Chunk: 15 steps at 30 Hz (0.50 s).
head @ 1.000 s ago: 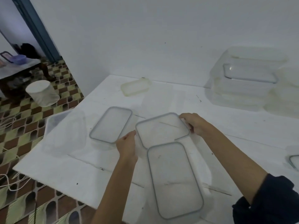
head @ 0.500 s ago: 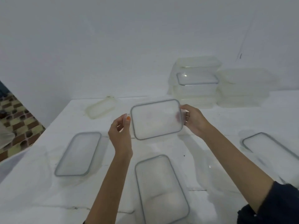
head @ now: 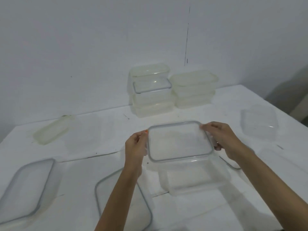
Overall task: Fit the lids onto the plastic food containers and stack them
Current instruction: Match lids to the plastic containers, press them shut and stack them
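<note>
A: Both hands on the grey-rimmed lid (head: pixel 180 140): left hand (head: pixel 135 147) pinches its left edge, right hand (head: pixel 223 139) grips the right edge, fingers curled round the far corner.
B: So the lid sits between the two hands, held over the far part of a clear container (head: pixel 195 179) on the white surface (head: pixel 93 130).
A: Touching the rim?
B: Can't tell. Behind it, against the wall (head: pixel 83 47), two stacks of containers (head: pixel 151 97) stand side by side.
A: Two spare lids (head: pixel 26 189) lie flat, near left.
</note>
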Tool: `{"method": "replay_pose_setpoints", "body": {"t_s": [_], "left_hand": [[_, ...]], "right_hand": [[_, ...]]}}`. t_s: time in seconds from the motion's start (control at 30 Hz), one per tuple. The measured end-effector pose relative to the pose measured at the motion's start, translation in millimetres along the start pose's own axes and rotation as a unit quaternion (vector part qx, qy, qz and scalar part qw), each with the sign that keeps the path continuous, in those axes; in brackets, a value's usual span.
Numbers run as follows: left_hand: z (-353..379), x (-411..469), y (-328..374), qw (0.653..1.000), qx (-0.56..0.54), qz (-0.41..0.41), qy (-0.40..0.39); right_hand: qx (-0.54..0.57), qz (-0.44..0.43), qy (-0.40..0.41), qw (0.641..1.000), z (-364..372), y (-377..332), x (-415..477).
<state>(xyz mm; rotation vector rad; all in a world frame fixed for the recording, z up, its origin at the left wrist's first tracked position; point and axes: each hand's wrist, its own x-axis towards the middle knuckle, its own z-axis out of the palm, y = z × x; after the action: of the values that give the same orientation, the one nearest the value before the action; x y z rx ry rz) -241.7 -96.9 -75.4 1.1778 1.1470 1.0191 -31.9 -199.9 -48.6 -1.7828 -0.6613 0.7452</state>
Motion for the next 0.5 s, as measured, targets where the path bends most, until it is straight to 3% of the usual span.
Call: {"method": "replay_pose_setpoints", "body": {"t_s": [0.27,0.5], "left_hand": [[29,-35,-40,0.996,0.082,0.019,0.040],[35,-52,-54,0.987,0.121,0.040,0.099]], "right_hand": [[-0.114,-0.044,0.048,0.991,-25,49,-16],[-0.260,-0.086,0.074,0.959,-24,61,-28]]}}
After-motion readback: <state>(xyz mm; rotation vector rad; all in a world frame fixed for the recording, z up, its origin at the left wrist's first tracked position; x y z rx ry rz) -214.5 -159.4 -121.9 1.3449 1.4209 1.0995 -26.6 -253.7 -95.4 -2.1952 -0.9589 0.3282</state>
